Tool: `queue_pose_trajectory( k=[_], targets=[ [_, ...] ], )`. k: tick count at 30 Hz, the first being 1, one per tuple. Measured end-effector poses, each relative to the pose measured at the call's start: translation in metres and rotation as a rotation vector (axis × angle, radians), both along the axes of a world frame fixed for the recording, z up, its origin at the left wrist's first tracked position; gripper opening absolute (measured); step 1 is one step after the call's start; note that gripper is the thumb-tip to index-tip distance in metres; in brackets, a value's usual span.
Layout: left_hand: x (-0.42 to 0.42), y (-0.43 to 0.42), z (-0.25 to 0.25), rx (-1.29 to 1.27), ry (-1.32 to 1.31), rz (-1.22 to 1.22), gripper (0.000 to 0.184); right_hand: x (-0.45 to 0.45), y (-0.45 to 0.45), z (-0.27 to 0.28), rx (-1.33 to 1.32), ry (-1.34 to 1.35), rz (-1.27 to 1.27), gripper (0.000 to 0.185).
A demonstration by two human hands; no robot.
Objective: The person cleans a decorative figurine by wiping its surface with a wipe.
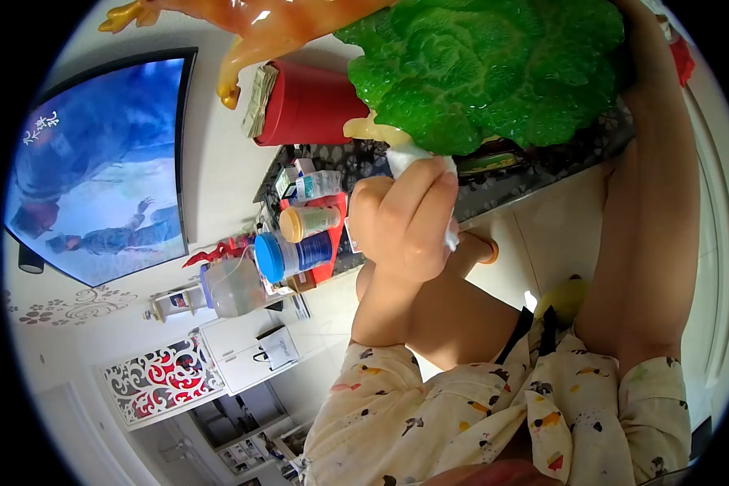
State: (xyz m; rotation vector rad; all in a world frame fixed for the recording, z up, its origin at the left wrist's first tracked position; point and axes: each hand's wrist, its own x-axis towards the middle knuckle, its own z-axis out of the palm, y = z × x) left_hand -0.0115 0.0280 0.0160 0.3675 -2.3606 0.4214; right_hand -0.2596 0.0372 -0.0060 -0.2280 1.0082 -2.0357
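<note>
My left hand [409, 219] is closed around a crumpled white cloth or tissue [407, 158]. It presses at the pale stem end of a glossy green cabbage-shaped ornament [486, 73]. Along the right side my right arm [656, 178] reaches up past the cabbage's edge, and its hand does not show. Beside the cabbage, at the top, is a shiny orange figure [300, 28] with yellow-tipped limbs, cut off by the frame edge. The ornament stands at a dark patterned counter [535, 174].
The view is turned sideways. Near my left hand stand a red container [308, 105] with banknotes [259, 101], a clear bottle [320, 185], a yellow-lidded jar [308, 223], a blue-lidded tub [296, 255] and a large translucent jug [235, 286]. A television [105, 170] hangs at left.
</note>
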Motion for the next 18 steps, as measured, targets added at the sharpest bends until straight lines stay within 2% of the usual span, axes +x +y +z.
queue_pose_trajectory(
  k=[8, 11, 18],
  targets=[
    [-0.011, -0.006, -0.013, -0.067, -0.046, 0.025, 0.042, -0.004, -0.001, -0.004, -0.040, -0.018, 0.051, 0.035],
    [-0.018, -0.005, -0.011, -0.116, -0.033, 0.059, 0.034, -0.004, -0.001, -0.005, -0.046, -0.003, 0.040, 0.035],
    [-0.024, -0.005, -0.016, -0.094, 0.032, 0.049, 0.032, 0.004, 0.005, 0.005, -0.036, -0.004, 0.040, 0.036]
  ],
)
